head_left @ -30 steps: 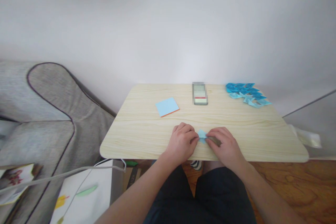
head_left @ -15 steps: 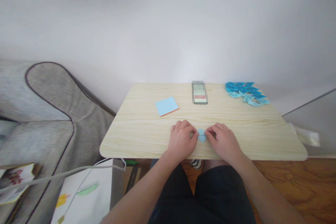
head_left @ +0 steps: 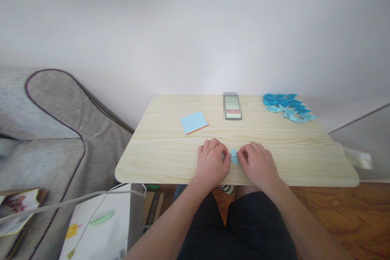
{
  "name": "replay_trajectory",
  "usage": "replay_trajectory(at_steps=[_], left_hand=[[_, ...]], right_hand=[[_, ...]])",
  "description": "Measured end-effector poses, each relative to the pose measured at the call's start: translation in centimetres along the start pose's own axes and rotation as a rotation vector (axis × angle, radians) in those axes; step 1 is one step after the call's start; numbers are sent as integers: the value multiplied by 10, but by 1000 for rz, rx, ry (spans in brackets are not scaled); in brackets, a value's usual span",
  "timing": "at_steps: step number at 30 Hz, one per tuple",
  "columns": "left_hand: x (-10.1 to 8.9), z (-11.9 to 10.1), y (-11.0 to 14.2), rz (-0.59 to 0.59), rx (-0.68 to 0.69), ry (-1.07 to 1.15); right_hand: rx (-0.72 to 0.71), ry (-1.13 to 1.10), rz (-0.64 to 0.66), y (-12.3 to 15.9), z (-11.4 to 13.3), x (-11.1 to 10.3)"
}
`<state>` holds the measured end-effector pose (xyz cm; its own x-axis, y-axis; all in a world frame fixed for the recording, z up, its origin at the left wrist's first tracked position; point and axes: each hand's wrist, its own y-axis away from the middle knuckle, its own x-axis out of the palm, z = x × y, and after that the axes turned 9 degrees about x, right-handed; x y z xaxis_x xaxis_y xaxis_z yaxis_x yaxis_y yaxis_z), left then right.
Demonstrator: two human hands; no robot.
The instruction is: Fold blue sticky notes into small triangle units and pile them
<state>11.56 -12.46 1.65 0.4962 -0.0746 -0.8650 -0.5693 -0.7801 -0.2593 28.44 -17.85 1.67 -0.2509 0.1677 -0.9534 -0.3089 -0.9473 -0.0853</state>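
Note:
A small folded piece of light blue paper [head_left: 234, 157] lies near the front edge of the wooden table [head_left: 170, 158]. My left hand [head_left: 213, 161] pinches its left side between thumb and forefinger. Opposite, my right hand [head_left: 258, 163] pinches the right side the same way. A crease runs across the paper between my fingertips. Beyond my left hand rests a stack of light blue square paper [head_left: 194, 122] with an orange edge at the bottom.
A phone [head_left: 232, 106] with a blurred screen lies at the table's back. Several folded blue paper pieces [head_left: 286, 107] are heaped at the back right. A grey sofa [head_left: 57, 109] stands left, and a white cable [head_left: 82, 199] crosses below the table's left corner.
Both hands keep their pinch on the paper, and the fingertips have shifted only slightly. The paper looks a little narrower between them. The view has moved marginally.

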Motion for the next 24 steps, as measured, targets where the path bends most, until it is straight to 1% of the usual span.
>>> replay_trajectory(at_steps=[7, 13, 18, 24], left_hand=[[-4, 1, 1, 31, 48, 63], [-3, 2, 0, 35, 44, 63], [-5, 1, 1, 42, 61, 73], [-4, 2, 2, 48, 64, 54]], right_hand=[[16, -50, 11, 0, -3, -1], [20, -61, 45, -6, -4, -2], [22, -87, 24, -8, -9, 0], [-11, -173, 15, -2, -17, 6]])
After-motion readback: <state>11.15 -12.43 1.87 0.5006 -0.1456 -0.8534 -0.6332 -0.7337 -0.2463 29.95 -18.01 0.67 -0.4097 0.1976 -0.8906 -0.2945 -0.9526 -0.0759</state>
